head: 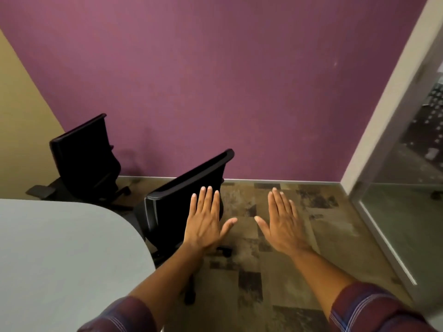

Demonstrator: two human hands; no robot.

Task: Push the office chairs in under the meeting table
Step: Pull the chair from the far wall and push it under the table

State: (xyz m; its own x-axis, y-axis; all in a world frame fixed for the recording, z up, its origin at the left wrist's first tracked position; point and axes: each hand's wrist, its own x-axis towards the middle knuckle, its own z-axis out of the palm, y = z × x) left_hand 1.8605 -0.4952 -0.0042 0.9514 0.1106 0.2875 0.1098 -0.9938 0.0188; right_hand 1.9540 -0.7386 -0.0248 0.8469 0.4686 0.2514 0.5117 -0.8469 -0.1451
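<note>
While our left hand (203,226) and right hand (284,224) hovered flat, fingers extended and empty, the near chair (184,188) stood beside the counter (60,248), probably rolling easily if pushed at its stiff backrest top.

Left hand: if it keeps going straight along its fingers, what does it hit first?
Probably the backrest of the near chair. The left hand is open and flat, fingers overlapping that backrest in the head view. Depth is unclear, so I cannot tell whether it already touches.
</note>
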